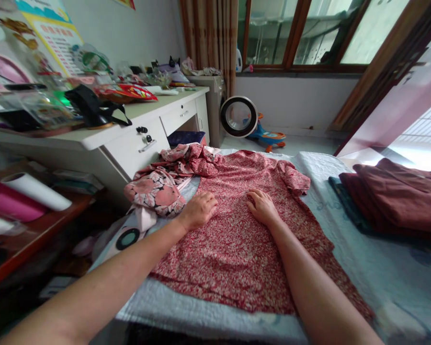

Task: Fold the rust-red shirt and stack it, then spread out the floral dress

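Observation:
A red dress with a small white print (237,239) lies spread flat on a pale blue quilted bed cover (380,268). My left hand (198,210) rests on its left part with the fingers curled under, knuckles up. My right hand (261,206) lies flat on the dress near the middle, fingers stretched toward the collar. Both hands press on the fabric and hold nothing. A crumpled pink flowered garment (158,184) lies just left of the dress, close to my left hand.
Folded maroon clothes (398,196) are stacked on the bed at the right. A white desk with drawers (136,139), crowded with bags and clutter, stands at the left. A round fan (239,116) and a toy car (269,136) are on the floor under the window.

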`<state>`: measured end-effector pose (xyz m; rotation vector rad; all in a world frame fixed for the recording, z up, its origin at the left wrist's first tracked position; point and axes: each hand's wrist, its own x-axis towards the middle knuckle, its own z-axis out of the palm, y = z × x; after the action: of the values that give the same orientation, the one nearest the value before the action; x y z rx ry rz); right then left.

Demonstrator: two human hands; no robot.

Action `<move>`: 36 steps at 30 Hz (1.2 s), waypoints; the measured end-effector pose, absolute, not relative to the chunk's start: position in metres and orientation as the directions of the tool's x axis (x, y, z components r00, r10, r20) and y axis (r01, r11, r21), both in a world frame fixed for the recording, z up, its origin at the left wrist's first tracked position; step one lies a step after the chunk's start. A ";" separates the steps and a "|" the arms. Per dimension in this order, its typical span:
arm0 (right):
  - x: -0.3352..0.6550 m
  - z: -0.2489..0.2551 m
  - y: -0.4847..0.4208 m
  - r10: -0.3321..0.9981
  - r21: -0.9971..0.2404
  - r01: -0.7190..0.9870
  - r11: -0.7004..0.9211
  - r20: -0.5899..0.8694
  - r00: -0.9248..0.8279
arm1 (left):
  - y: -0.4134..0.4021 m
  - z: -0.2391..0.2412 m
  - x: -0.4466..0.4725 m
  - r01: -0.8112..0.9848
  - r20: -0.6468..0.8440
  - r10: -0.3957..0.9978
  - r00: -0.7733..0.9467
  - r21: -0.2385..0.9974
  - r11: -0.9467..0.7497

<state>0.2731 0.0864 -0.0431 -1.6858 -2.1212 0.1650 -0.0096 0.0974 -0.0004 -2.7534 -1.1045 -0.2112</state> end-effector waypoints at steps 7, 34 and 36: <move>0.271 -0.044 0.084 0.943 -0.303 0.916 0.264 0.280 -0.179 | 0.090 -0.008 -0.036 0.819 0.216 0.795 0.566 -0.254 -0.514; 0.249 0.001 0.046 0.996 -0.095 0.992 0.081 0.038 -0.077 | -0.010 -0.007 -0.048 0.804 0.127 0.795 0.594 -0.047 -0.593; 0.246 0.005 0.029 0.989 -0.121 0.982 0.147 0.047 -0.143 | -0.014 -0.004 -0.050 0.794 0.119 0.791 0.601 0.032 -0.608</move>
<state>0.2464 0.0292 0.0053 -1.9773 -2.2897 0.0934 -0.0503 -0.0135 -0.0041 -2.7887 -1.3801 -0.1881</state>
